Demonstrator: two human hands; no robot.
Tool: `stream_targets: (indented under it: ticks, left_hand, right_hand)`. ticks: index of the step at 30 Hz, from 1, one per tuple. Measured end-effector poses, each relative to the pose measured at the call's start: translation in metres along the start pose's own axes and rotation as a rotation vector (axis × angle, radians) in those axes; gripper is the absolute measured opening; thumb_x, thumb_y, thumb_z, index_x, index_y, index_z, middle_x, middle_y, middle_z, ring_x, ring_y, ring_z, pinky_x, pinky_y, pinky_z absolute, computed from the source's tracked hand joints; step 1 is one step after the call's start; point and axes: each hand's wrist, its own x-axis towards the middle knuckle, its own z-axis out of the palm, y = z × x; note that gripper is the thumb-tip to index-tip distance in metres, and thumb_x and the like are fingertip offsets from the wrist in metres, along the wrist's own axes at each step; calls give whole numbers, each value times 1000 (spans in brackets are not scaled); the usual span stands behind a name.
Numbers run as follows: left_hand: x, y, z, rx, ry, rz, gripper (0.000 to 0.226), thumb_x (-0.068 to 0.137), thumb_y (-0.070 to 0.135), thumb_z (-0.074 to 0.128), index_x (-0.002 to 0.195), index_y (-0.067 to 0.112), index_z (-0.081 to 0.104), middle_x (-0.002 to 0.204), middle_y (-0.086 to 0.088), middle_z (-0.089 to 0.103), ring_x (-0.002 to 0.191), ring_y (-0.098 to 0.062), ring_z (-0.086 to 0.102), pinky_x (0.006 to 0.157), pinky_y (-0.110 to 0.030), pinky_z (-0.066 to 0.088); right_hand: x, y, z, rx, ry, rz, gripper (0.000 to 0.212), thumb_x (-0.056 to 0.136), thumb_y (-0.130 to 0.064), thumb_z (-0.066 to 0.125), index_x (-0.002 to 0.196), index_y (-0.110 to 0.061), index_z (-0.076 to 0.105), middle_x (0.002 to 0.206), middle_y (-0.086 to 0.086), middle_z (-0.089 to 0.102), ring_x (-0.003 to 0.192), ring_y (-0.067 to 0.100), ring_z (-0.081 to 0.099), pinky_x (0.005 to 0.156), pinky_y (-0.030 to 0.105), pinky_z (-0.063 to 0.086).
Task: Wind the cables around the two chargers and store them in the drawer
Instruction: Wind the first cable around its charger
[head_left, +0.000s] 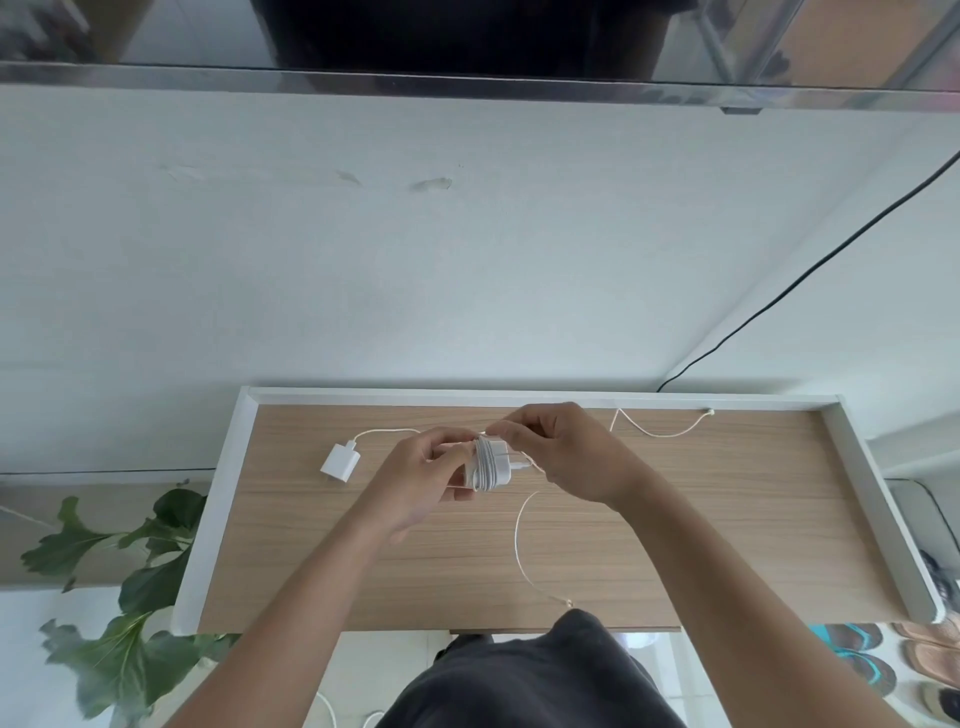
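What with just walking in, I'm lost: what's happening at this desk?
A person is winding a cable around a white charger: the left hand holds the charger, the right hand pinches the cable. Several turns are on; a loose tail lies on the wooden tabletop. The second charger lies there unwound.

Looking like a home interior, a wood-topped cabinet (675, 545) with a white rim standing against a pale painted wall (363, 260), a leafy houseplant (130, 571) growing just left of the cabinet, sandals (878, 670) lying on the floor to its right, a dark glossy screen (467, 36) hanging above it
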Motion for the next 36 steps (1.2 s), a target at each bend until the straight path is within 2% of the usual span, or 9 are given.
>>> stream_targets:
  ticks: [4,10,16,18,22,25,30,34,36]
  left_hand:
    - [0,0,-3,-8,-6,22,22,110,17,64,123,15,81,108,-12,85,95,-28,83,84,-38,69]
    - [0,-1,-2,-68,31,52,16,107,20,71,118,14,81,106,-9,83,104,-32,82,88,-46,69]
    - [-1,0,-1,-15,-23,69,22,110,20,64,122,18,82,116,-14,83,106,-32,81,84,-38,68]
    - [-2,-2,-1,1,-43,80,24,112,20,62,126,19,81,118,-13,83,107,-33,80,87,-40,68]
    - [-2,-4,-1,-7,-40,97,26,111,21,63,130,18,80,121,-13,81,108,-31,80,88,-41,67]
    - [1,-5,0,-40,21,102,20,108,27,70,123,24,83,123,-18,78,108,-32,81,90,-44,68]
    - [3,-7,4,-85,133,104,14,106,26,73,115,22,83,119,-21,76,103,-29,82,88,-44,69]
    - [5,-6,3,-172,171,93,22,106,22,72,127,15,75,121,-20,79,104,-29,83,91,-47,69]
    - [6,-5,4,-200,188,97,23,107,20,71,128,12,70,119,-17,81,104,-29,83,92,-49,68]
  right_hand:
    - [0,0,0,138,35,17,25,108,-39,66,104,-23,85,64,-2,42,66,24,34,62,38,33]
    - [-2,-1,0,178,60,78,24,109,-36,63,108,-26,86,64,-15,53,68,27,36,66,39,35]
    - [0,0,-3,194,114,92,27,108,-32,62,102,-28,87,80,6,50,58,17,38,58,33,43]
    - [-1,0,-4,208,104,95,27,108,-30,62,102,-26,88,78,3,50,55,12,39,55,25,45]
    - [-1,1,-4,246,83,120,24,107,-29,65,103,-25,88,69,-5,52,59,16,39,55,24,44]
    - [-5,-1,-2,264,7,113,21,106,-35,69,107,-26,88,63,-4,47,61,17,36,55,23,42]
    - [-10,-2,11,208,-69,55,22,108,-34,65,116,-39,85,76,5,50,68,26,37,61,35,44]
    - [-9,5,12,230,-10,67,25,111,-27,62,123,-33,83,60,-16,51,56,15,36,57,32,40]
    - [-10,8,15,247,-7,61,25,111,-26,62,126,-32,82,62,-19,51,57,12,36,56,29,39]
